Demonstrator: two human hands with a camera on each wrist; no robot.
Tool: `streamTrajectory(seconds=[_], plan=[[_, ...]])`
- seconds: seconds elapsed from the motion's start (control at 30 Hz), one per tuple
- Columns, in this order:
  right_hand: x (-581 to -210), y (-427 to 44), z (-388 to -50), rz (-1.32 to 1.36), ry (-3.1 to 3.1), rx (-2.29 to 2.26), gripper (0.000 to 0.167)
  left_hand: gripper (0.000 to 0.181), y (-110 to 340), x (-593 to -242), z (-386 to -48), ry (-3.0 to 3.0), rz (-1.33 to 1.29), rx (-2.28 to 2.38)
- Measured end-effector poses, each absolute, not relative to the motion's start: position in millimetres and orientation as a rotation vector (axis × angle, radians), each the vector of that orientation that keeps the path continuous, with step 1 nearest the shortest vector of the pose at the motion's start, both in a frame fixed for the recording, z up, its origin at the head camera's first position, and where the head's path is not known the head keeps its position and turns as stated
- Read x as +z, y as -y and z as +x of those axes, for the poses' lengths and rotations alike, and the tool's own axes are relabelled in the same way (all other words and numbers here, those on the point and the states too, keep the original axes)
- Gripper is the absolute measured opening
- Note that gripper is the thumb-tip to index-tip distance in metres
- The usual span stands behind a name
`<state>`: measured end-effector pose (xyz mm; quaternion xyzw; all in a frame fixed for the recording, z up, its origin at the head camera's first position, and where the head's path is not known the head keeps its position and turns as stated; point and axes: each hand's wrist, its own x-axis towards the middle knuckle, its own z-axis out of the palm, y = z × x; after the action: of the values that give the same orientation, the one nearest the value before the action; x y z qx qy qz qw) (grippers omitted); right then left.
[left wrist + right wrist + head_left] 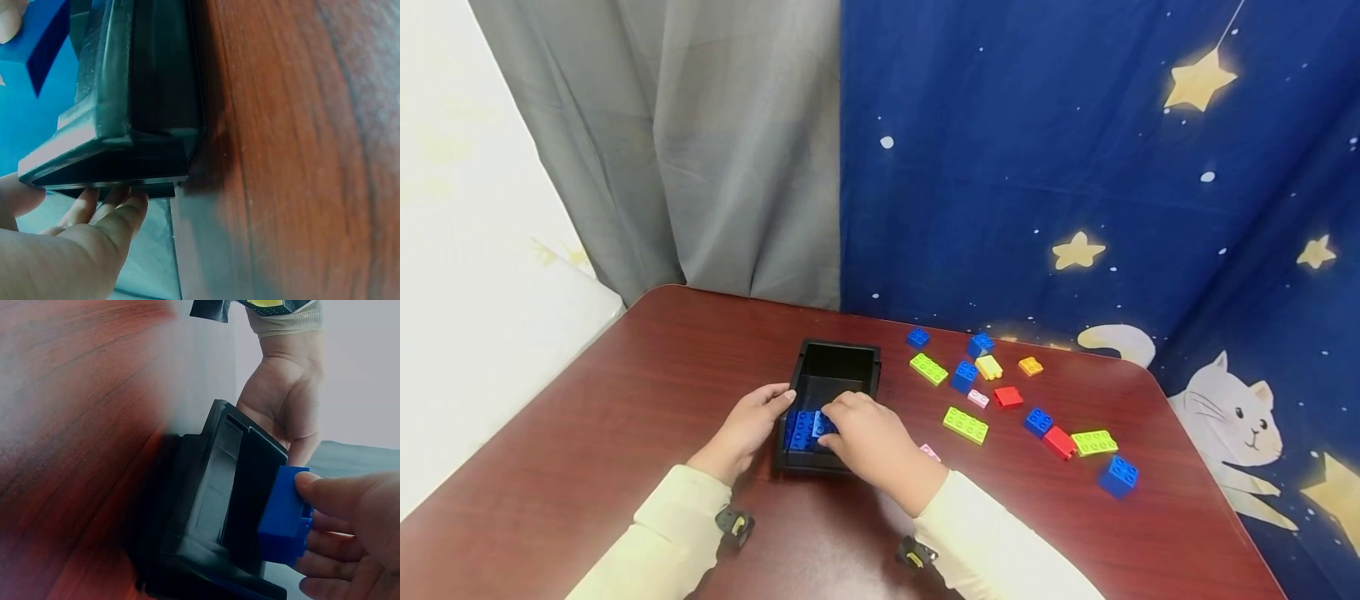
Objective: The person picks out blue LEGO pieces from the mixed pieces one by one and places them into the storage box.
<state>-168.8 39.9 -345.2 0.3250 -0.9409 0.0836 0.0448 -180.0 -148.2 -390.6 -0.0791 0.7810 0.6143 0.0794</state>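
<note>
A black rectangular box (827, 388) stands on the table. My left hand (747, 429) grips its left side, thumb at the rim and the other fingers against the outer wall in the left wrist view. Over the near end of the box, my right hand (874, 440) pinches a blue toy brick (281, 515) between thumb and fingers. Beside that brick, another blue brick (802, 432) lies inside the box at the near left. My right fingers partly hide the held brick in the head view.
Right of the box, loose bricks lie scattered on the red-brown table (647, 392): several blue, lime-green bricks (966, 425), red bricks (1060, 442), a yellow brick (988, 367), an orange brick (1031, 366) and small pink ones (977, 398). Curtains (752, 150) hang behind the far edge.
</note>
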Motion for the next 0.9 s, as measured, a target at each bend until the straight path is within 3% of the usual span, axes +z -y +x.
streamTrajectory(seconds=[0.9], plan=[[-353, -25, -180, 1.053, 2.96, 0.006, 0.028, 0.049, 147, -389, -178, -2.344, -0.218, 1.848]])
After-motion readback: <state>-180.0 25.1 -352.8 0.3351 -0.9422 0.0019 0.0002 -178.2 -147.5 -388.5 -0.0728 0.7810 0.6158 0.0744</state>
